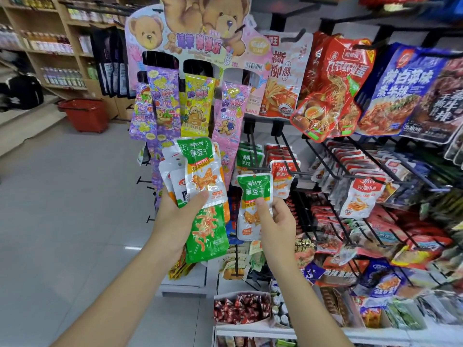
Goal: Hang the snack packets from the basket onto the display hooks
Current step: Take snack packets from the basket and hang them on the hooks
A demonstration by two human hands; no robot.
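In right hand (274,216): green packet (254,196).

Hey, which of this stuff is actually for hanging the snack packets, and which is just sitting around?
For the job: green packet in the right hand; packet bundle in the left hand; display hooks; red basket, possibly.
Just around: teddy bear candy stand; big red snack bags; drinks shelves; box of red sweets.

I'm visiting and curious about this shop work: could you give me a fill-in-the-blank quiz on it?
The right hand pinches a single packet whose top is ____.
The left hand grips several packets, ____ than the right.
The basket on the floor is coloured ____.
Missing words: green; more; red.
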